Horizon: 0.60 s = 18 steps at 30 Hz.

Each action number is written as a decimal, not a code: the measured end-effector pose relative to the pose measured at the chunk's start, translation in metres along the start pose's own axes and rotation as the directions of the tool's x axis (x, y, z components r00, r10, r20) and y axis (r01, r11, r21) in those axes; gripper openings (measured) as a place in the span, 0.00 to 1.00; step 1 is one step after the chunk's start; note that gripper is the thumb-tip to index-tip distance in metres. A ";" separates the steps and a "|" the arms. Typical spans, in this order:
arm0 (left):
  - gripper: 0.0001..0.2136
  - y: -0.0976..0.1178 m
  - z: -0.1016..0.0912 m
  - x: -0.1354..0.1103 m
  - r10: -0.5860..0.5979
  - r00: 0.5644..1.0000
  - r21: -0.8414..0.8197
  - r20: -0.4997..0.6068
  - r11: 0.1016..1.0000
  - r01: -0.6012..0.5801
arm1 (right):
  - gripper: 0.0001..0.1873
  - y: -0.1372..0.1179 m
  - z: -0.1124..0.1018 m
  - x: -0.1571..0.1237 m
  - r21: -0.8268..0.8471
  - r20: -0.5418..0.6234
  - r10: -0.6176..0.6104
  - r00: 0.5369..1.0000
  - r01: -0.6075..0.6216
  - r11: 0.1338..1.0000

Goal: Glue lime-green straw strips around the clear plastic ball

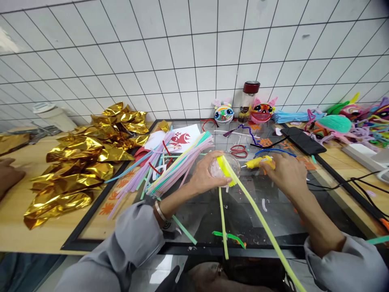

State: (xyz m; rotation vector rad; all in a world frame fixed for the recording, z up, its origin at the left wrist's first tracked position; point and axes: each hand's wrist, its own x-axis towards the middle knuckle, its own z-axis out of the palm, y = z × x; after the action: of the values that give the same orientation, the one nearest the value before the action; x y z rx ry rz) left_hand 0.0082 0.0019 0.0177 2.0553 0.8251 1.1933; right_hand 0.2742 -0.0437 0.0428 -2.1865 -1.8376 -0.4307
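My left hand point(207, 172) is closed around a clear, rounded plastic piece point(235, 164), held above the dark glass tabletop. Yellow strips cover part of it, and a long pale-yellow strip point(258, 213) trails from it down past the table's front edge. Another yellow strip point(223, 221) hangs below. In my right hand point(287, 172) is a yellow glue gun point(258, 162), its nozzle pointing left, close to the plastic piece. Whether the nozzle touches it I cannot tell. Left of my left hand lies a bundle of pastel strips point(182, 162).
Crumpled gold foil point(91, 154) spreads over the left side, near another person's hand point(10, 174). Red scissors point(239, 151), a black phone point(304, 141) and a lidded jar point(248, 101) stand or lie beyond my hands. Decorated figures point(224, 112) line the wall; cables point(337, 184) run at right.
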 end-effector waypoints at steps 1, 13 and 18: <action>0.32 0.000 0.000 0.001 -0.002 1.000 0.002 0.003 1.000 0.002 | 0.21 -0.003 -0.001 -0.003 0.088 -0.151 -0.069 0.986 0.082 0.993; 0.31 0.003 0.001 0.006 0.040 0.998 0.025 0.041 0.999 -0.041 | 0.18 -0.063 -0.014 -0.030 0.423 -0.671 -0.392 0.629 0.759 0.494; 0.32 0.004 -0.003 0.007 0.042 0.995 -0.011 0.095 0.999 -0.041 | 0.12 -0.061 -0.017 -0.026 0.471 -0.677 -0.378 0.632 0.766 0.438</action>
State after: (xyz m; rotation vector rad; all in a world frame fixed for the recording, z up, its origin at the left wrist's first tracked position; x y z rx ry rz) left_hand 0.0091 0.0049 0.0257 2.1143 0.7340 1.1100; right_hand 0.2086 -0.0629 0.0490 -0.7277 -1.9434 -0.2381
